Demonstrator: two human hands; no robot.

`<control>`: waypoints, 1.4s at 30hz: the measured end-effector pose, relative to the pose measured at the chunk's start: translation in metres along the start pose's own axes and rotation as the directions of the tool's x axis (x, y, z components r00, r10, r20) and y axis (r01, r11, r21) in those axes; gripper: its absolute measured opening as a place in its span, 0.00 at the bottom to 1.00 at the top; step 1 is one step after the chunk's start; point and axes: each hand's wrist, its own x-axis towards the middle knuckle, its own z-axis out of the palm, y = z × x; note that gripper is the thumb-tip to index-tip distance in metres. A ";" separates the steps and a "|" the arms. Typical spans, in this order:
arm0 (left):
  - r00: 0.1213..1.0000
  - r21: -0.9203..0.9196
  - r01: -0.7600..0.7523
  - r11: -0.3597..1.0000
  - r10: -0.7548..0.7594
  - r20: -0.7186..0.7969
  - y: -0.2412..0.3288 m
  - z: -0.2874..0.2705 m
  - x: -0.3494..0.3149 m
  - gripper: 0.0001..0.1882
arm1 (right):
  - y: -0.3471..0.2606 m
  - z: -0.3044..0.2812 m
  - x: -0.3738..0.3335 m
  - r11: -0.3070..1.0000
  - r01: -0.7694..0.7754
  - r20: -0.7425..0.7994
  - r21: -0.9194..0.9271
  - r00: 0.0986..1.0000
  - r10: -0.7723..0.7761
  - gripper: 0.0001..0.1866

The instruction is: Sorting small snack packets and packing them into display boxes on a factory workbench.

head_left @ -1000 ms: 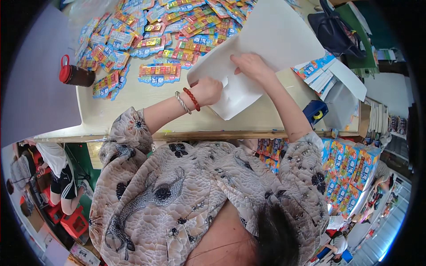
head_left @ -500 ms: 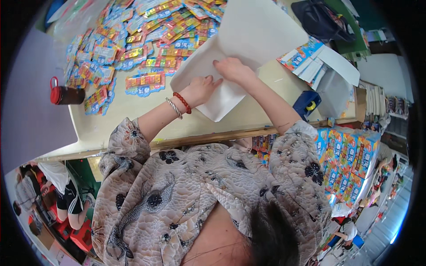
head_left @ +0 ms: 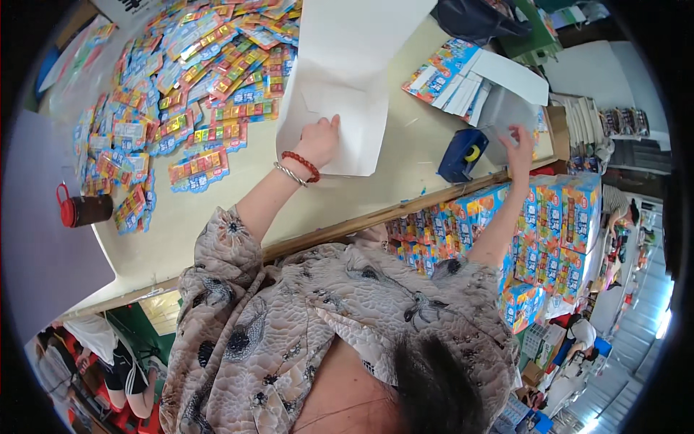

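An unfolded white cardboard box (head_left: pixel 365 137) stands on the table with its large lid flap raised at the far side. My left hand (head_left: pixel 319 141), with a red bead bracelet and a silver bangle at the wrist, rests inside the box, its fingers loosely bent and nothing visible in them. Out to the right, my right hand (head_left: pixel 517 150) has its fingers apart beside a clear plastic container (head_left: pixel 500 119); whether they touch it I cannot tell. Just left of that hand sits a blue tape dispenser (head_left: pixel 463 155).
Many colourful blister packs (head_left: pixel 210 72) are heaped at the far left, near a dark jar with a red lid (head_left: pixel 85 207). Printed cartons (head_left: pixel 452 76) lie at the far right, below a black bag (head_left: pixel 481 20). Stacked printed boxes (head_left: pixel 553 231) stand beyond the wooden table edge (head_left: pixel 347 226).
My right hand has left the white box and moved right toward the clear container. My left hand stays in the box. The view has shifted, with the table scene sliding left.
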 end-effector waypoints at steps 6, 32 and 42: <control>0.956 0.031 -0.231 0.972 0.233 -0.180 -0.008 -0.039 -0.028 0.34 | 0.072 0.011 0.004 0.817 -0.399 0.455 0.416 0.869 0.193 0.07; 0.678 -0.557 0.258 0.790 -0.558 -0.478 -0.063 0.053 -0.243 0.21 | 0.054 0.013 -0.010 0.918 -0.236 0.283 0.318 0.948 0.146 0.06; 0.718 -0.379 0.332 0.864 -0.492 -0.492 -0.075 0.055 -0.236 0.21 | 0.123 0.020 0.032 0.956 -0.293 0.007 -0.029 0.956 0.293 0.08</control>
